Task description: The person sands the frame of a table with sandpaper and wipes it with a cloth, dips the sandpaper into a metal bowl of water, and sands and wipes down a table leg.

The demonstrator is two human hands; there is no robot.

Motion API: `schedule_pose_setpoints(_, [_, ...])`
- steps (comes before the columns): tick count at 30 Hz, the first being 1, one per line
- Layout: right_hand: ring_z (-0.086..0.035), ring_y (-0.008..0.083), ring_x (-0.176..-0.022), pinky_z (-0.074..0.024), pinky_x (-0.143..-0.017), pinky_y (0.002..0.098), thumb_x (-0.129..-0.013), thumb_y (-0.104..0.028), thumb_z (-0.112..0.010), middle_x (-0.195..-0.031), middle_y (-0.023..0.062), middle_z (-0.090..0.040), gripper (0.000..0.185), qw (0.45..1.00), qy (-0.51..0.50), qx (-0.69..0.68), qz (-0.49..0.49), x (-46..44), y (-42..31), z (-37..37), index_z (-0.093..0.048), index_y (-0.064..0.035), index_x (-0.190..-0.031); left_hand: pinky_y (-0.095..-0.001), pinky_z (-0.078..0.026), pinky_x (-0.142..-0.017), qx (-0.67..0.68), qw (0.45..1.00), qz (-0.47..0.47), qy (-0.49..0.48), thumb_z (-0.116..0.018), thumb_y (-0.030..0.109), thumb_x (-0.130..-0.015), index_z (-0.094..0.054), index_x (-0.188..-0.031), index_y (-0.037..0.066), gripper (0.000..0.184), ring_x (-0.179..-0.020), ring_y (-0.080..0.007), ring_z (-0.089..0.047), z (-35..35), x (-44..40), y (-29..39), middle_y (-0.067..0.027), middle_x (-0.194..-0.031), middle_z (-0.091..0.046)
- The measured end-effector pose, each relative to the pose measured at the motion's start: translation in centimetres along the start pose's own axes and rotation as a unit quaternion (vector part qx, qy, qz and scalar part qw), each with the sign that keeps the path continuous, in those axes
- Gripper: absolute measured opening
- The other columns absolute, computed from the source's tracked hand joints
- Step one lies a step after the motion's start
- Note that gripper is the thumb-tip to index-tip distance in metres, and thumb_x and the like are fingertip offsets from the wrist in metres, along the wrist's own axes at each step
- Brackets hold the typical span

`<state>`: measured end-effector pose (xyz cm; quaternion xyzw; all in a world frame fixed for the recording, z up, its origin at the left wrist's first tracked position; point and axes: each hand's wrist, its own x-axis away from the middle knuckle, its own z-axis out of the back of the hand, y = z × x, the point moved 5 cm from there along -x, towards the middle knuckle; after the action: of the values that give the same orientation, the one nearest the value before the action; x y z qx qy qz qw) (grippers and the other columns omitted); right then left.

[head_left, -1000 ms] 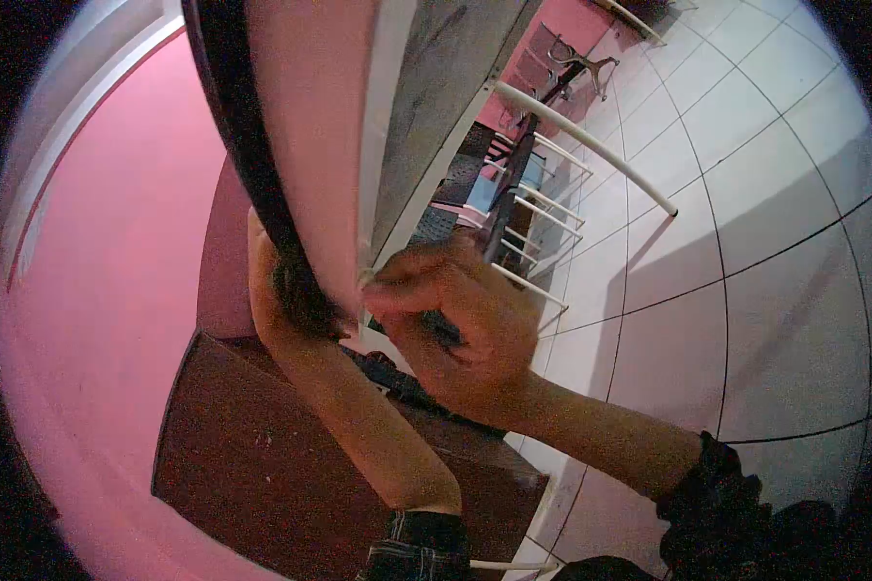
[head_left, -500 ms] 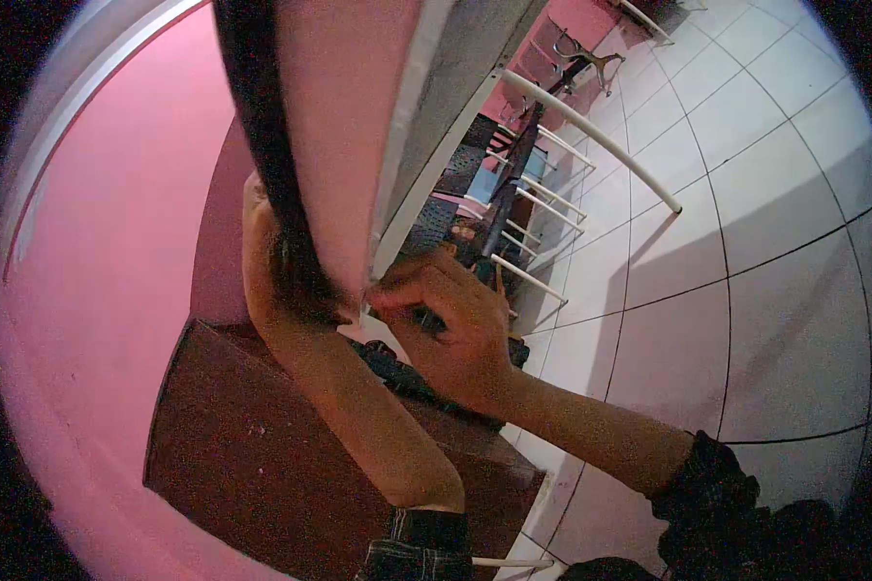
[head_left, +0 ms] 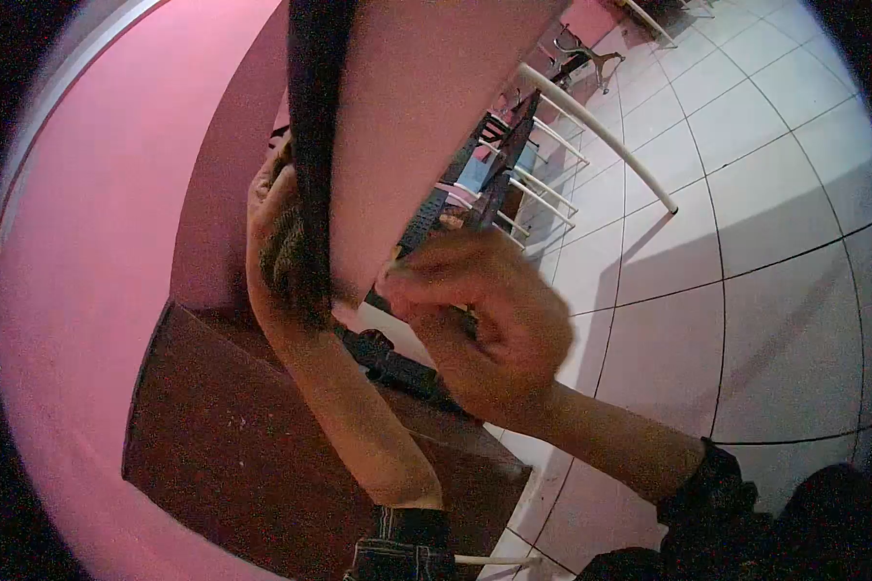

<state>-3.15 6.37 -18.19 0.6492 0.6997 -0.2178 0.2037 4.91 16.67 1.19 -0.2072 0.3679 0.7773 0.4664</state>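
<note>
A tall pink-looking flat panel [head_left: 407, 116] with a black edge strip [head_left: 315, 145] rises in front of me, narrowing towards its lower end. My left hand [head_left: 279, 228] is wrapped round the black-edged side, its fingers partly hidden behind the strip. At the opposite edge, near the lower end, my right hand [head_left: 489, 320] is closed in a pinch and slightly blurred. Whatever sits between those fingertips is too small to make out. Below both forearms lies a dark red-brown tabletop [head_left: 271, 445].
A pink wall [head_left: 107, 242] is close on the left. Tables or chairs with white metal legs [head_left: 601, 136] and black woven surfaces stand behind the panel. White floor tiles [head_left: 669, 339] spread out on the right. A dark object [head_left: 388, 360] lies beyond the table's edge.
The panel has turned, so its pink face looks wider and its grey-white side no longer shows. My right hand has shifted slightly right, still pinched. My left hand keeps its hold.
</note>
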Motion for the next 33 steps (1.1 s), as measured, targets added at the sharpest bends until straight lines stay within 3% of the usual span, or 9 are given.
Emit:
schedule_pose_setpoints(3, [-0.064,0.0227,-0.077,-0.0502,-0.068,0.0325,-0.073,0.003,-0.071,-0.088,0.0104,-0.066,0.015,0.998,-0.008,0.037,0.045,0.2,0.3,-0.8,-0.066,-0.0051,-0.085,-0.0279,-0.046,-0.085,0.006,1.0,0.01,0.0,-0.059,0.015,-0.086,-0.052,-0.117,0.0,0.035,-0.095,-0.0141,-0.058,0.7,0.2,-1.1,-0.0074,-0.103,-0.06])
schedule_pose_setpoints(6, [-0.065,0.0228,-0.079,-0.0502,-0.068,0.0321,-0.074,0.003,-0.07,-0.087,0.0109,-0.067,0.014,0.998,-0.065,0.02,-0.005,2.1,2.9,-2.8,-0.066,-0.0045,-0.084,-0.0279,-0.046,-0.086,0.01,1.0,0.013,-0.001,-0.059,0.015,-0.086,-0.052,-0.117,0.0,0.035,-0.095,-0.014,-0.058,1.1,-0.1,-1.7,-0.0074,-0.103,-0.06])
schedule_pose_setpoints(11, [-0.065,0.0225,-0.079,-0.0504,-0.067,0.0313,-0.073,0.002,-0.071,-0.088,0.0098,-0.067,0.014,0.999,-0.038,0.026,0.022,1.3,0.7,-1.2,-0.066,-0.0059,-0.084,-0.0279,-0.045,-0.086,0.011,0.999,0.045,0.02,-0.059,0.015,-0.086,-0.052,-0.117,0.0,0.035,-0.095,-0.014,-0.058,2.3,2.2,-2.3,-0.0073,-0.103,-0.06])
schedule_pose_setpoints(18, [-0.064,0.0199,-0.08,-0.0507,-0.066,0.0306,-0.077,0.0,-0.07,-0.087,0.0103,-0.065,0.013,0.99,-0.104,0.075,0.06,1.6,1.1,0.0,-0.065,-0.0051,-0.087,-0.0278,-0.045,-0.086,0.055,0.998,0.001,-0.012,-0.059,0.015,-0.086,-0.052,-0.117,0.0,0.035,-0.096,-0.0139,-0.058,-0.2,0.3,-0.9,-0.0072,-0.104,-0.06])
schedule_pose_setpoints(21, [-0.063,0.0184,-0.081,-0.0524,-0.066,0.0304,-0.081,-0.001,-0.067,-0.089,0.0115,-0.062,0.011,0.989,-0.117,0.081,-0.022,1.6,1.1,2.9,-0.063,-0.0022,-0.092,-0.0274,-0.046,-0.086,0.186,0.964,-0.053,-0.18,-0.059,0.016,-0.088,-0.057,-0.113,-0.001,0.031,-0.096,-0.0133,-0.058,-2.6,1.4,0.6,-0.0065,-0.107,-0.06])
schedule_pose_setpoints(24, [-0.061,0.0176,-0.081,-0.0547,-0.067,0.0292,-0.085,0.001,-0.062,-0.094,0.0124,-0.059,0.01,0.992,-0.075,0.042,-0.096,1.6,0.8,5.8,-0.061,0.0021,-0.095,-0.0269,-0.045,-0.086,0.18,0.973,-0.021,-0.142,-0.059,0.017,-0.089,-0.055,-0.115,-0.003,0.033,-0.096,-0.0143,-0.058,-1.9,1.6,0.8,-0.0069,-0.106,-0.06])
schedule_pose_setpoints(27, [-0.061,0.0185,-0.081,-0.0566,-0.067,0.0282,-0.085,0.006,-0.058,-0.096,0.0132,-0.056,0.01,0.992,-0.038,0.02,-0.119,1.6,0.8,8.9,-0.059,0.0056,-0.095,-0.0271,-0.046,-0.085,0.031,0.997,-0.04,0.063,-0.057,0.017,-0.09,-0.056,-0.113,-0.004,0.031,-0.094,-0.0157,-0.059,0.7,1.6,0.8,-0.0095,-0.104,-0.06])
schedule_pose_setpoints(30, [-0.062,0.0181,-0.081,-0.0544,-0.066,0.0285,-0.083,-0.002,-0.064,-0.087,0.0098,-0.058,0.016,0.986,-0.004,0.059,-0.153,1.7,0.2,11.6,-0.061,-0.0022,-0.098,-0.0317,-0.049,-0.085,-0.101,0.96,-0.143,0.22,-0.057,0.019,-0.091,-0.053,-0.116,-0.003,0.034,-0.097,-0.0201,-0.058,-2.3,6.9,6.3,-0.0133,-0.113,-0.058])
schedule_pose_setpoints(33, [-0.063,0.0157,-0.08,-0.0556,-0.065,0.0271,-0.083,0.003,-0.062,-0.089,0.0098,-0.058,0.014,0.979,0.049,0.023,-0.194,1.7,-0.5,13.6,-0.06,-0.001,-0.097,-0.0408,-0.051,-0.088,-0.273,0.771,-0.366,0.443,-0.061,0.024,-0.089,-0.042,-0.126,-0.002,0.05,-0.102,-0.0262,-0.057,-6.1,10.1,8.0,-0.0176,-0.124,-0.051])
